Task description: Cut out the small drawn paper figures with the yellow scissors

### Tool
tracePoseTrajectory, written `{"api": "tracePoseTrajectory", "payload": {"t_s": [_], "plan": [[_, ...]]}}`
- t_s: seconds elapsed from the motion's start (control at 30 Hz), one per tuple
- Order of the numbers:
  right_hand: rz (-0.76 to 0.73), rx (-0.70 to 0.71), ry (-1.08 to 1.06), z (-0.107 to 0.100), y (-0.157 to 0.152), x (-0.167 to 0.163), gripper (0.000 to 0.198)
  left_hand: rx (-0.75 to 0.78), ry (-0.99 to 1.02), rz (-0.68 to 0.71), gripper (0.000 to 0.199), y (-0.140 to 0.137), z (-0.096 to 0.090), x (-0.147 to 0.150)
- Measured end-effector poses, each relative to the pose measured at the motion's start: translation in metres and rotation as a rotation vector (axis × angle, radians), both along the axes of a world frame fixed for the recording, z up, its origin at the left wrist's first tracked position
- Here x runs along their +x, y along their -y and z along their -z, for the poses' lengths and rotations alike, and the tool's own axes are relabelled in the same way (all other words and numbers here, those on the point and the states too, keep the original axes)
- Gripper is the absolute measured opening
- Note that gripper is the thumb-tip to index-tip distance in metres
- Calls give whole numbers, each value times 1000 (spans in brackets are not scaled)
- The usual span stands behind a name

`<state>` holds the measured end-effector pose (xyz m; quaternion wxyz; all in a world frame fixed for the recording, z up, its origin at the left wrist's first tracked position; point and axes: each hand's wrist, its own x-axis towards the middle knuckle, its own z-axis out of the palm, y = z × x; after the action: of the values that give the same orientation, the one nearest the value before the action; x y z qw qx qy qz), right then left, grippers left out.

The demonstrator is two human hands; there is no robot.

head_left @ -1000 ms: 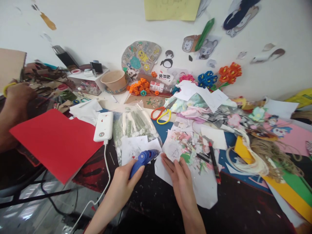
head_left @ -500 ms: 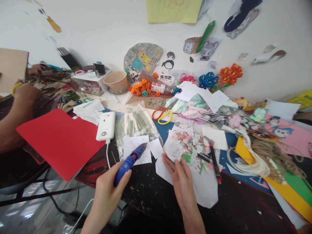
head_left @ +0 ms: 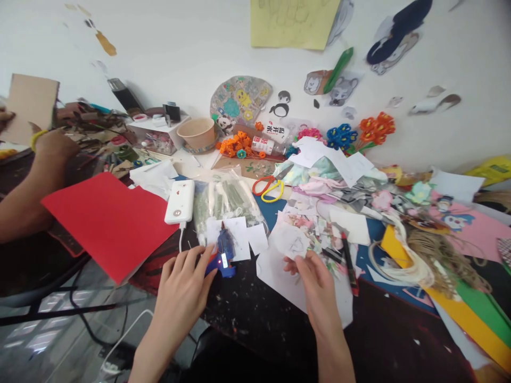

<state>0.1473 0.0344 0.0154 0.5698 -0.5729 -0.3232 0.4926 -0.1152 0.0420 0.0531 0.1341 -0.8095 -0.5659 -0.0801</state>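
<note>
A blue hot glue gun [head_left: 226, 246] lies tipped on its side over a small white paper piece [head_left: 241, 231], its nozzle pointing toward the wall. My left hand [head_left: 186, 276] still has thumb and forefinger closed on its handle end, where a small lit light shows. On the right, my right hand [head_left: 317, 279] pinches the lower edge of a roundish white paper cut-out [head_left: 290, 239] with a faint pencil drawing. Beneath that hand is a larger white sheet [head_left: 275, 274], with colourful paper scraps [head_left: 315, 229] beyond it.
A white power bank [head_left: 179, 202] with a cable stands beside a red sheet [head_left: 107, 223]. Behind are a bag of pale sticks [head_left: 227, 194], scissors [head_left: 271, 190] and a paper bowl [head_left: 195, 133]. A red-black marker [head_left: 349, 263] lies right. Another person's arm [head_left: 40, 175] is at left.
My left hand has lowered and turned the glue gun onto the table, loosening its wrapped grip. My right hand has shifted right and changed its hold on the paper cut-out.
</note>
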Motion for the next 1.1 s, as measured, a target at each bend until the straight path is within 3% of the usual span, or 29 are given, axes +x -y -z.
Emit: {"api": "tracePoseTrajectory", "payload": {"t_s": [0.17, 0.33, 0.4, 0.5, 0.57, 0.8, 0.93, 1.1], "plan": [[-30, -13, 43, -3, -1, 13, 26, 9, 85, 55, 27, -21, -18, 40], [-58, -28, 27, 2, -2, 23, 25, -4, 156, 50, 41, -31, -6, 75], [-80, -49, -7, 2, -3, 24, 24, 41, 274, 21, 31, -25, 1, 78], [-56, -86, -96, 2, -5, 19, 25, 165, 511, -53, 9, -9, 10, 71], [-2, -111, -185, 1, -5, 13, 27, 246, 538, -98, 8, 3, 15, 61], [89, -103, -351, 2, -5, -5, 25, 97, 190, -223, 40, 23, 28, 5], [113, -87, -363, 2, -4, -11, 23, 79, 165, -127, 29, 21, 36, -11], [120, -90, -334, 2, -5, -19, 23, 187, 275, -43, 19, 11, 44, -17]]}}
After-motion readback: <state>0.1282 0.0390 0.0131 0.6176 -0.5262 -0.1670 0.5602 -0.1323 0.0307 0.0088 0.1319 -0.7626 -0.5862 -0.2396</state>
